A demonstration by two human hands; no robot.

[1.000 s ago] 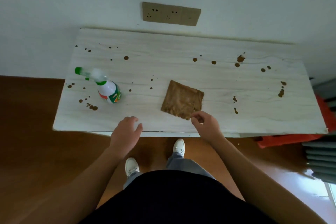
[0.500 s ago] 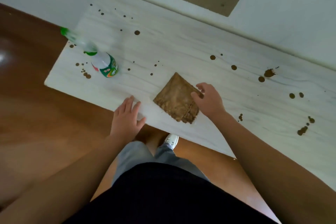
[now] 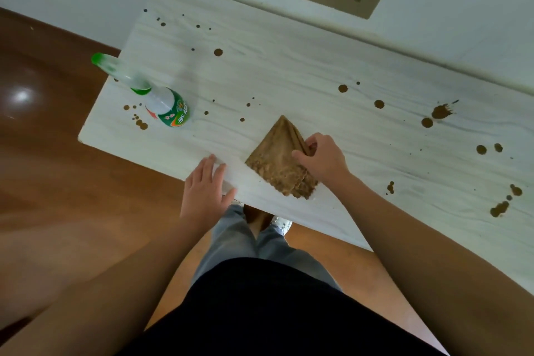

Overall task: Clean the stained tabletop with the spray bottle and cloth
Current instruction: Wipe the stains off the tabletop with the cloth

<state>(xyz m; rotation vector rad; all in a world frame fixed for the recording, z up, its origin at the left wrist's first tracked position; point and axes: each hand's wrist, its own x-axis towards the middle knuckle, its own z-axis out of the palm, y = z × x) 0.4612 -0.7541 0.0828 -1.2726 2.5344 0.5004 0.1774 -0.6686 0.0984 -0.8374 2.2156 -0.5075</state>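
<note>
Tabletop (image 3: 289, 72): pale wood-grain board set against the wall, dotted end to end with brown stains, none yet wiped.
Cloth (image 3: 274, 159): brown, folded, lying flat near the front edge, roughly mid-board; scalloped hem toward the person.
Spray bottle (image 3: 161, 101): green-capped, white-bodied, standing untouched at the left end, well apart from both hands.
Right hand (image 3: 320, 159): laid over the cloth's right side, thumb on top and fingers (image 3: 310, 144) curled at the folded edge; closing on the cloth, though whether already lifted cannot be told.
Left hand (image 3: 205, 188): spread flat and empty, palm down on the front edge just left of the cloth, gripping nothing.
Arm pose: both forearms reaching forward and down from the body, right one angled inward across the board, left one straight to the edge.
Step in hand: by all appearances, gathering the cloth ahead of spraying and wiping.
Doing it well: best to pinch through every folded layer so the pad comes up whole rather than fanning open; keep the wrist low; free the left hand for the bottle, which sits on its side of the board.
Watch point: nozzle overhanging the left end of the board, so a careless reach could tip the bottle floorward.
Stains nearest: small specks between bottle and cloth; larger blots well off to the right.
</note>
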